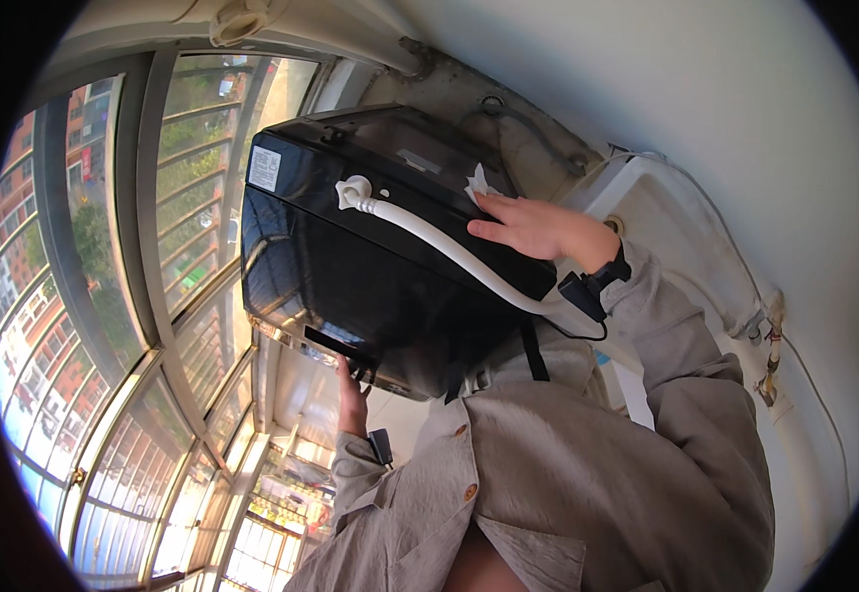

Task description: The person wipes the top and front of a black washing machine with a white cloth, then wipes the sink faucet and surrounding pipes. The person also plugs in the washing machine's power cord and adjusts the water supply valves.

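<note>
A glossy black box-shaped appliance, probably a washing machine (390, 296), fills the space before me, its sides slanting in the picture. A white hose (449, 255) with an elbow end (354, 191) joins its upper part and curves down to the right. My right hand (538, 229) lies over the top right of the appliance, fingers stretched toward the left. A crumpled white tissue (479, 182) sticks out at its fingers, against the black surface. My left hand (352, 403) grips the appliance's lower left edge; some of its fingers are hidden behind the edge.
Barred windows (104, 296) run along the left side. A pale sink or basin (646, 207) stands to the right by the white wall (745, 99), with a grey pipe (538, 138) behind the appliance. Cables and a tap pipe (771, 365) run down that wall.
</note>
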Tool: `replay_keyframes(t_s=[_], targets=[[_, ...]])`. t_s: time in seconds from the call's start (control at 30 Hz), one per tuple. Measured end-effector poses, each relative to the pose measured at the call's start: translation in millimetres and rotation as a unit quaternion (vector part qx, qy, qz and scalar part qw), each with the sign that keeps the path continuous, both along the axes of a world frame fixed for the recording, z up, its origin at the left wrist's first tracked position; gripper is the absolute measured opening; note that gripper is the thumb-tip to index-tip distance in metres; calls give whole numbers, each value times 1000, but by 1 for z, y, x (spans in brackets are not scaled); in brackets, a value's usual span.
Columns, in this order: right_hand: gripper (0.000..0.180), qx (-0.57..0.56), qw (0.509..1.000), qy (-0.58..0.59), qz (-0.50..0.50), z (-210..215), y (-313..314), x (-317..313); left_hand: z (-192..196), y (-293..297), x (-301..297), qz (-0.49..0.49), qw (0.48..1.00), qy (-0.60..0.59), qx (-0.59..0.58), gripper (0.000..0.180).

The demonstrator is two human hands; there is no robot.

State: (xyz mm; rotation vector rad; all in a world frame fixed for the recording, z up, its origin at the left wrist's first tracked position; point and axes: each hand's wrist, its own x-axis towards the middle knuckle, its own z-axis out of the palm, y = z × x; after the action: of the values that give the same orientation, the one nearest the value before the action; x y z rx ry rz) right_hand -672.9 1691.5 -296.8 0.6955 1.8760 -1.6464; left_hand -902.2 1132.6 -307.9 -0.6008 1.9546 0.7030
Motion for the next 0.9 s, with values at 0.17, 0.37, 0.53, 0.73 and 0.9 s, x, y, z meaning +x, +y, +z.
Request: replay_keyframes(t_s=[0.17, 0.37, 0.53, 0.73, 0.9], targets=[[106, 54, 998, 25, 8, 25, -9, 23, 3, 5, 2, -12, 1000, -3, -1, 98], [111, -47, 991, 109, -56, -4, -7, -3, 5, 7, 1, -22, 1000, -21, 6, 105], [109, 6, 997, 79, -22, 16, -19, 33, 12, 13, -4, -17, 999, -31, 1, 110], [104, 1, 997, 23, -78, 47, -31, 95, 16, 26, -5, -38, 998, -47, -2, 117], [102, 14, 988, -23, -154, 39, -52, 115, 24, 29, -8, -56, 996, -67, 7, 119]])
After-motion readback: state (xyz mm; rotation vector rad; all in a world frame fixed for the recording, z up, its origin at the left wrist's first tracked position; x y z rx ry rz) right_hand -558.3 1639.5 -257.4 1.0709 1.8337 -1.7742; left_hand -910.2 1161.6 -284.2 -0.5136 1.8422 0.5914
